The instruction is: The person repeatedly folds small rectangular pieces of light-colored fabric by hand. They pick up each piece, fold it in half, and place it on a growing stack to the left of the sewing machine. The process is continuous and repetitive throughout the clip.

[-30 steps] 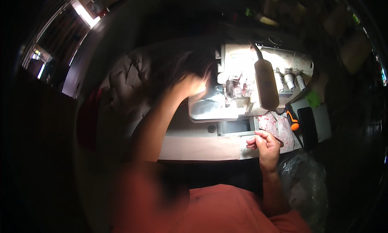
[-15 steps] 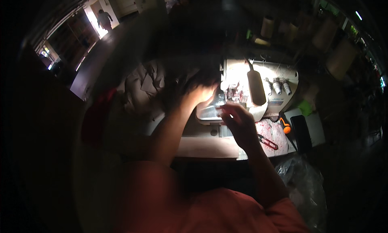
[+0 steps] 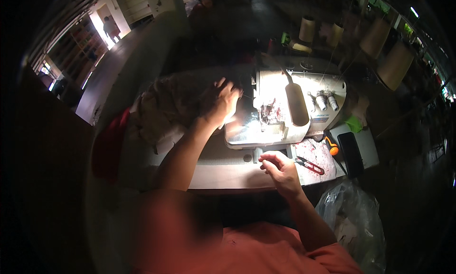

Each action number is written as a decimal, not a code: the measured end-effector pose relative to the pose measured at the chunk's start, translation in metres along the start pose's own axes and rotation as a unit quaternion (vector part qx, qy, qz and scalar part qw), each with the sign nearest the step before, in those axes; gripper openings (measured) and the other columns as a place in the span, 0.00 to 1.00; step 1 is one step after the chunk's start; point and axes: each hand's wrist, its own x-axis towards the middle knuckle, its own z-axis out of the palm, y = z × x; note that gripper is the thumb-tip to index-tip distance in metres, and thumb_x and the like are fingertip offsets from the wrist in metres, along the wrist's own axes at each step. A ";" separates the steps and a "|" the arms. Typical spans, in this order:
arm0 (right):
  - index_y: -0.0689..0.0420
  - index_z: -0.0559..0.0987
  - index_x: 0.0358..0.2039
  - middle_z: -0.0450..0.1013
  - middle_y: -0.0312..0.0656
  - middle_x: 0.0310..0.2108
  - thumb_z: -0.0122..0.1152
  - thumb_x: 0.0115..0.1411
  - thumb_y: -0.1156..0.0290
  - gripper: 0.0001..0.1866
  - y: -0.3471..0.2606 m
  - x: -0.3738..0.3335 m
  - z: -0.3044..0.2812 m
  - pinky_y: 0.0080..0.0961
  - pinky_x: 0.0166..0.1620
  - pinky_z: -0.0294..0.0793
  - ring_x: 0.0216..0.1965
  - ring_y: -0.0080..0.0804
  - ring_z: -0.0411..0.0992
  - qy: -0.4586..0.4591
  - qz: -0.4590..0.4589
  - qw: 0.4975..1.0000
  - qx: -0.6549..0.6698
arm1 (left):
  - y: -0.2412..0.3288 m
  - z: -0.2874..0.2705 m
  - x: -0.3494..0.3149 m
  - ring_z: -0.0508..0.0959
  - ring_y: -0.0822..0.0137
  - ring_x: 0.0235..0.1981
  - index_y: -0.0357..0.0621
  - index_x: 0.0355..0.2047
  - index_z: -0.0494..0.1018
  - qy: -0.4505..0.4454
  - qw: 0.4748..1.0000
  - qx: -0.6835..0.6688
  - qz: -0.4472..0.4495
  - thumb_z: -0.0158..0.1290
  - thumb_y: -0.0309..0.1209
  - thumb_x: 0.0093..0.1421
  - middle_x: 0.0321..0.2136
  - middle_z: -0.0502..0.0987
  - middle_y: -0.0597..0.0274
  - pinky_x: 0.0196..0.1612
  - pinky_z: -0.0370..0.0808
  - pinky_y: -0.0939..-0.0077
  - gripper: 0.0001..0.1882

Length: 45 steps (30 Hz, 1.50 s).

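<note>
My left hand (image 3: 222, 104) is over the left side of the sewing machine's (image 3: 256, 135) lit bed, by a heap of pale cloth (image 3: 159, 103). Its fingers are spread and bent; a pale sliver shows under the palm, and I cannot make out what it is. Just in front of the bed, my right hand (image 3: 284, 175) hovers with fingers curved and thumb apart, with nothing seen between them. A lamp-lit needle area (image 3: 270, 113) sits behind it. Right of that hand, thread snips (image 3: 309, 165) with red handles lie on a speckled pad (image 3: 319, 153).
A black phone (image 3: 351, 154) and an orange-ended tool (image 3: 333, 149) lie to the right. Large thread cones (image 3: 395, 65) stand at the back right. A clear plastic bag (image 3: 351, 207) hangs by my right forearm. Red cloth (image 3: 110, 146) is at the left; a person (image 3: 111, 28) stands far off.
My left hand has moved left and slightly up, off the machine bed toward the cloth heap. My right hand has drawn back toward me from the bed's front edge.
</note>
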 end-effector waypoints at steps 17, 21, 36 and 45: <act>0.58 0.69 0.37 0.69 0.42 0.33 0.49 0.53 0.74 0.09 -0.049 0.060 0.021 0.21 0.35 0.68 0.35 0.26 0.69 0.012 -0.191 0.981 -0.042 | 0.008 0.032 0.041 0.73 0.60 0.30 0.45 0.22 0.72 -0.028 0.974 -0.188 -0.124 0.45 0.29 0.44 0.27 0.73 0.60 0.32 0.71 0.71 0.06; 0.61 0.68 0.38 0.68 0.41 0.33 0.48 0.53 0.78 0.11 -0.056 0.086 0.027 0.17 0.33 0.69 0.33 0.24 0.68 0.017 -0.167 0.985 0.046 | 0.017 0.010 0.050 0.74 0.60 0.29 0.43 0.28 0.70 -0.008 0.969 -0.219 -0.115 0.46 0.29 0.46 0.27 0.73 0.57 0.31 0.71 0.71 0.08; 0.64 0.69 0.33 0.70 0.41 0.28 0.47 0.54 0.76 0.07 0.035 -0.040 -0.062 0.14 0.30 0.66 0.26 0.20 0.67 0.093 0.075 0.992 0.027 | -0.003 -0.051 -0.088 0.72 0.59 0.33 0.39 0.34 0.68 0.150 0.855 -0.328 -0.374 0.43 0.30 0.55 0.29 0.72 0.53 0.37 0.68 0.69 0.09; 0.65 0.69 0.35 0.70 0.40 0.28 0.47 0.54 0.76 0.08 0.022 -0.043 -0.055 0.13 0.30 0.66 0.27 0.20 0.67 0.049 0.049 0.998 -0.005 | 0.146 -0.022 -0.097 0.66 0.59 0.30 0.39 0.21 0.68 -0.063 0.914 -0.349 -0.195 0.54 0.32 0.44 0.22 0.68 0.58 0.36 0.64 0.69 0.09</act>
